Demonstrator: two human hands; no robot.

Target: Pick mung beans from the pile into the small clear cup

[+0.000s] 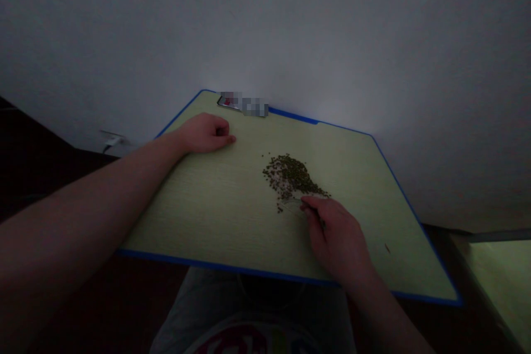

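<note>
My right hand is closed around a thin, dark-handled tool. Its pale, curved front end lies at the near edge of a pile of small green-brown beans, and dimness and blur hide its exact kind. The beans are spread loosely on the pale tabletop, thicker on the right side, with a few strays around them. My left hand rests on the table to the left of the beans, fingers curled in and thumb pointing right. I see nothing in it.
A phone lies at the table's back edge against the wall. Blue trim borders the tabletop. A small reddish-brown sliver lies at the right. A plug sits in the wall at the left. My legs are under the front edge.
</note>
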